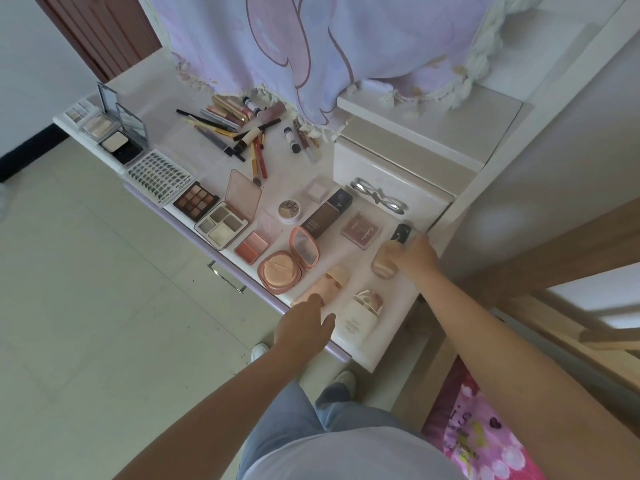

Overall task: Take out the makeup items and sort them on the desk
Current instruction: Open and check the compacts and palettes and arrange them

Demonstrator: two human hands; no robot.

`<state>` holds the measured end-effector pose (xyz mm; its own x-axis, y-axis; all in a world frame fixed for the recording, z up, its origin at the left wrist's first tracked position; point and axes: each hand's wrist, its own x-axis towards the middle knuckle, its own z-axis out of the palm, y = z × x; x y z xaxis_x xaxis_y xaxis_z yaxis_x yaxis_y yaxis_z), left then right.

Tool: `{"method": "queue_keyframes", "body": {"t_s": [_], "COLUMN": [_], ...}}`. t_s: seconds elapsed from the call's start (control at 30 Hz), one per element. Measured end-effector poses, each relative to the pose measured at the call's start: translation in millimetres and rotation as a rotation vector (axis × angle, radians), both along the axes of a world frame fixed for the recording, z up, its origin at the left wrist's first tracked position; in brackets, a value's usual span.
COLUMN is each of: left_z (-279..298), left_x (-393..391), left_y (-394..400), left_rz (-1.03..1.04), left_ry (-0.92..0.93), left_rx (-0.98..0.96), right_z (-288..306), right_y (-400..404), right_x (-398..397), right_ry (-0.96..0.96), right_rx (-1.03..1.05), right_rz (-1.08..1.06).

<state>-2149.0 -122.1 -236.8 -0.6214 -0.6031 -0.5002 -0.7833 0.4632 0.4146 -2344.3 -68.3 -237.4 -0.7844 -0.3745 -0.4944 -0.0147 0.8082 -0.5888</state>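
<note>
My right hand grips a beige foundation bottle with a black pump cap, lying on the white desk near its right edge. My left hand hovers with fingers apart over the desk's front edge, touching a peach tube beside a white lotion bottle. Left of these lie an open peach cushion compact, a blush duo, a brown foundation bottle, a pink blush box and several eyeshadow palettes.
Brushes, pencils and lip glosses lie in a pile at the back. A lash tray and open powder compacts sit at the far left. A purple cloth hangs over the mirror. A drawer unit stands at the right. A pink bag is on the floor.
</note>
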Motion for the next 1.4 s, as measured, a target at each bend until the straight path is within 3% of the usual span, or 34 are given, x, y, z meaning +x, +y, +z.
{"method": "queue_keyframes", "body": {"t_s": [0.23,0.33,0.53,0.67,0.9,1.0,1.17,1.27,1.4], "left_z": [13.4,14.2,16.5,24.7,41.9,55.0,90.6,113.9,141.6], "left_x": [-17.2,-24.4,-41.7,-54.3,-65.6,-67.3,-84.7,-99.9,-107.9], "left_y": [-15.8,-21.2,-27.7,-37.7,-68.8,-83.0,-91.2,-90.1,-95.5], "left_rz": [-0.034,-0.095,-0.269,-0.305,-0.34,-0.37,-0.497,-0.578,-0.694], "left_ry": [0.055,0.076,0.076,0.179,0.243,0.24,0.331,0.362,0.299], "left_rx": [0.001,0.002,0.037,0.047,0.063,0.044,-0.05,-0.051,-0.021], "right_z": [-10.2,-9.5,5.3,21.8,54.7,69.9,100.1,123.0,141.8], "right_y": [-18.8,-12.7,6.9,5.5,2.4,0.8,-13.0,-14.9,-8.4], "right_x": [0.7,4.7,22.7,32.7,42.1,39.2,29.8,25.1,25.1], "right_ry": [-0.179,-0.315,-0.385,-0.476,-0.476,-0.355,0.066,0.279,0.409], "right_rx": [0.108,0.004,-0.27,-0.449,-0.505,-0.49,-0.264,-0.297,-0.404], "right_rz": [-0.097,-0.188,-0.238,-0.227,-0.09,-0.154,-0.062,-0.103,-0.126]}}
